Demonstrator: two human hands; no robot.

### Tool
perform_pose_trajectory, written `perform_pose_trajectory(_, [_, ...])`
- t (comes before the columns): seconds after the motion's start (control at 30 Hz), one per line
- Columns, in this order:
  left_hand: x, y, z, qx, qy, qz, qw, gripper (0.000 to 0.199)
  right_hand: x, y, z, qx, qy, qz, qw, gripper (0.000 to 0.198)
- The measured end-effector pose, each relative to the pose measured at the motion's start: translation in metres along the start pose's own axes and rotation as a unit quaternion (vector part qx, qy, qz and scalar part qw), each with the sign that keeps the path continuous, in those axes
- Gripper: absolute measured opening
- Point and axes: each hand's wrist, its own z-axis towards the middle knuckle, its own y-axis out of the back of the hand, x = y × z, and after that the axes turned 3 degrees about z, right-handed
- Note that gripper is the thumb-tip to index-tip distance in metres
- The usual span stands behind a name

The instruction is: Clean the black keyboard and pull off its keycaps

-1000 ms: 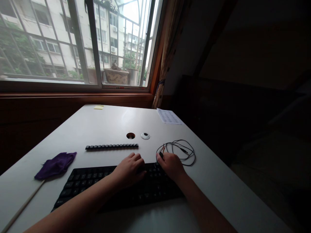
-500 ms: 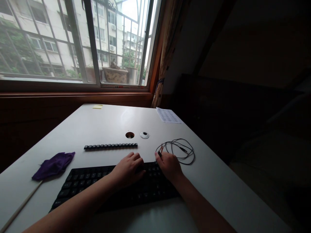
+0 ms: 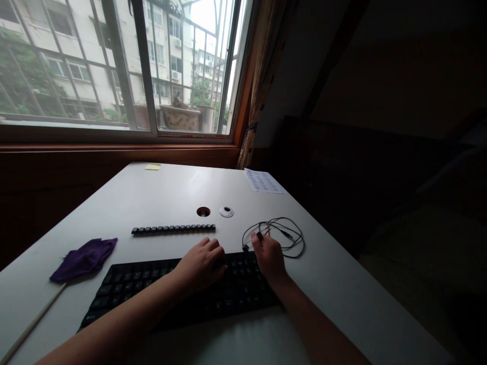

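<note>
A black keyboard (image 3: 133, 284) lies at a slight angle on the white desk. My left hand (image 3: 205, 261) rests on its middle, fingers bent down over the keys near the far edge and thumb pointing right. My right hand (image 3: 271, 256) is raised over the keyboard's right end, thumb and forefinger pinched on a small black keycap (image 3: 259, 236). The keyboard's thin black cable (image 3: 300, 235) lies in loops just beyond that hand. Behind the keyboard stands a straight row of loose black keycaps (image 3: 173, 230). My forearms and hands hide parts of the keys.
Left on the desk (image 3: 178, 187) lie a purple cloth (image 3: 85, 259) and a pale stick (image 3: 36, 320). Further back are a round cable hole (image 3: 203, 212), its white cover (image 3: 227, 212), a printed sheet (image 3: 264, 181) and a yellow note (image 3: 152, 167). A barred window is behind.
My right hand has moved slightly right and up from the keyboard's far edge, with the keycap in its pinch. My left hand stays in place.
</note>
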Motion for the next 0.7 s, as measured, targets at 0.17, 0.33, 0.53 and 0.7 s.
perform_pose_trajectory(0.17, [-0.002, 0.001, 0.000, -0.002, 0.001, 0.001, 1.000, 0.011, 0.003, 0.001, 0.002, 0.012, -0.001, 0.003, 1.000, 0.050])
perform_pose_trajectory(0.33, [0.000, -0.002, 0.000, -0.021, -0.002, -0.019, 1.000, 0.013, 0.013, 0.006, 0.001, 0.046, 0.013, 0.049, 0.998, 0.047])
perform_pose_trajectory(0.53, [0.003, -0.003, 0.001, -0.057, -0.009, -0.082, 0.995, 0.031, 0.030, 0.006, -0.006, 0.087, 0.013, 0.124, 0.988, 0.045])
perform_pose_trajectory(0.7, [0.004, -0.002, 0.001, -0.072, -0.004, -0.126, 0.989, 0.030, 0.036, -0.001, -0.010, 0.108, -0.014, 0.176, 0.978, 0.045])
